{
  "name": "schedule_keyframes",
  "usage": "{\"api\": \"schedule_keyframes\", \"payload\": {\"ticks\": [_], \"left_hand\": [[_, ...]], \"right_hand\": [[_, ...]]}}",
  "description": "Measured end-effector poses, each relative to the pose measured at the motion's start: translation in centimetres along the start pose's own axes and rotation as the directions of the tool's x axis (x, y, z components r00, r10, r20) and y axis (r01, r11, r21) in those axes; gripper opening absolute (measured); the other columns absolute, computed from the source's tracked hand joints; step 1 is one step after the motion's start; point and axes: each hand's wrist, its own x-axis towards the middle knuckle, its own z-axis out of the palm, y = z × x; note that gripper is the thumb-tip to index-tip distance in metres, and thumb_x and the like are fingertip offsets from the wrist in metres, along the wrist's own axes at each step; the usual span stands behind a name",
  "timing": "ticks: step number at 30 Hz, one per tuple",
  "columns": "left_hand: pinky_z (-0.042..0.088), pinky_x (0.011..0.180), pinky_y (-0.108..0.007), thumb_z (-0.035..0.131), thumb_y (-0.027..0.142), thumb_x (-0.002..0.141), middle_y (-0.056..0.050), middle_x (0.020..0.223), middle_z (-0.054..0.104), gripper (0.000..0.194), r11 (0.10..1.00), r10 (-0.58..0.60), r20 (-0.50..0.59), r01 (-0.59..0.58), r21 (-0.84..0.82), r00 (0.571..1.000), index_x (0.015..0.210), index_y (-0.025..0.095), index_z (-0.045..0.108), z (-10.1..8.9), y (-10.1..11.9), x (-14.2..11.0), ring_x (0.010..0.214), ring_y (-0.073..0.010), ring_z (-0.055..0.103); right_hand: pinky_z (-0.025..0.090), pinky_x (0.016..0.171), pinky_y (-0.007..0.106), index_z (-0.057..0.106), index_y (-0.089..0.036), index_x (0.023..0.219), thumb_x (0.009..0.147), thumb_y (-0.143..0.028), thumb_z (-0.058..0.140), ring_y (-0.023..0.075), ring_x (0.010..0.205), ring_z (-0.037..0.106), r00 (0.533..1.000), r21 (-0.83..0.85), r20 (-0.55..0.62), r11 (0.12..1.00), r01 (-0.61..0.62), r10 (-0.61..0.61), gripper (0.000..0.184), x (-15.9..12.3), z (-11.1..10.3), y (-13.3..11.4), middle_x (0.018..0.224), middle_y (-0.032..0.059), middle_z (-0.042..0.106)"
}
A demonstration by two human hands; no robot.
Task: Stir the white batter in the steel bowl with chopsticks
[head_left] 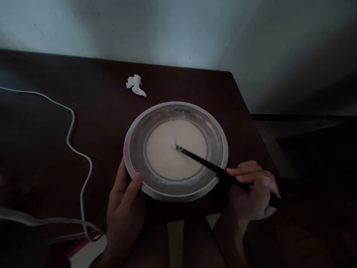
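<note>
A wide metal bowl (216, 160) stands at the front of the dark table, holding a pale, smooth liquid (164, 156). My left hand (126, 204) grips the bowl's near-left rim, thumb on top and fingers underneath. In my right hand (256, 190) is the handle of a long black utensil (202, 160), its fingers wrapped round it. The utensil slants across the bowl's right rim, and its far end dips into the liquid near the middle. What shape that end has is hidden under the surface. Whitish residue marks the bowl's inner wall.
A crumpled white tissue (135, 85) lies on the table (103, 89) behind the bowl. A white cable (74, 149) winds down the left side, with a thicker pale cord (47, 219) near the front. The table meets a pale wall (167, 33); its right edge runs close by my right hand.
</note>
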Motion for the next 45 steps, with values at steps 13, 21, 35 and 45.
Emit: {"api": "schedule_keyframes", "payload": {"ticks": [13, 21, 35, 45], "left_hand": [[0.051, 0.105, -0.028, 0.063, 0.044, 0.088, -0.003, 0.126, 0.07, 0.029, 0.997, 0.05, 0.001, -0.05, 0.065, 0.999, 0.107, 0.025, 0.074, -0.9, -1.1, 0.8, 0.129, -0.0247, 0.058], [0.052, 0.105, -0.03, 0.062, 0.042, 0.089, -0.002, 0.123, 0.071, 0.024, 0.996, 0.068, -0.002, -0.067, 0.051, 0.998, 0.1, 0.025, 0.074, -0.2, -0.2, 0.1, 0.13, -0.0256, 0.058], [0.052, 0.101, -0.023, 0.059, 0.039, 0.093, -0.001, 0.127, 0.071, 0.026, 0.998, 0.045, 0.004, -0.045, 0.035, 0.999, 0.112, 0.027, 0.073, 0.0, 0.0, 0.0, 0.129, -0.0204, 0.059], [0.053, 0.099, -0.021, 0.063, 0.041, 0.09, 0.0, 0.124, 0.072, 0.021, 0.999, 0.029, 0.015, -0.028, -0.031, 0.999, 0.097, 0.024, 0.074, -0.1, -0.1, 0.1, 0.126, -0.0202, 0.061]], "right_hand": [[0.043, 0.06, 0.033, 0.062, -0.019, 0.062, 0.087, -0.011, 0.048, 0.0132, 0.053, 0.062, 0.99, 0.011, 0.106, 0.996, 0.088, -0.089, 0.03, 0.0, 0.1, 0.3, 0.057, -0.0028, 0.068], [0.041, 0.057, 0.032, 0.06, -0.018, 0.06, 0.086, -0.009, 0.043, 0.0129, 0.049, 0.059, 0.997, 0.073, 0.057, 0.996, 0.043, -0.047, 0.033, 0.0, 0.1, 0.3, 0.054, -0.0028, 0.066], [0.042, 0.062, 0.033, 0.062, -0.019, 0.061, 0.087, -0.014, 0.05, 0.0134, 0.054, 0.061, 0.998, -0.063, 0.021, 0.996, 0.059, -0.058, 0.029, 0.0, 0.1, 0.2, 0.058, -0.0028, 0.068], [0.041, 0.061, 0.033, 0.06, -0.019, 0.06, 0.085, -0.011, 0.048, 0.013, 0.054, 0.059, 0.999, -0.06, 0.028, 0.997, 0.047, -0.046, 0.029, -0.1, 0.0, 0.2, 0.058, -0.0022, 0.068]]}}
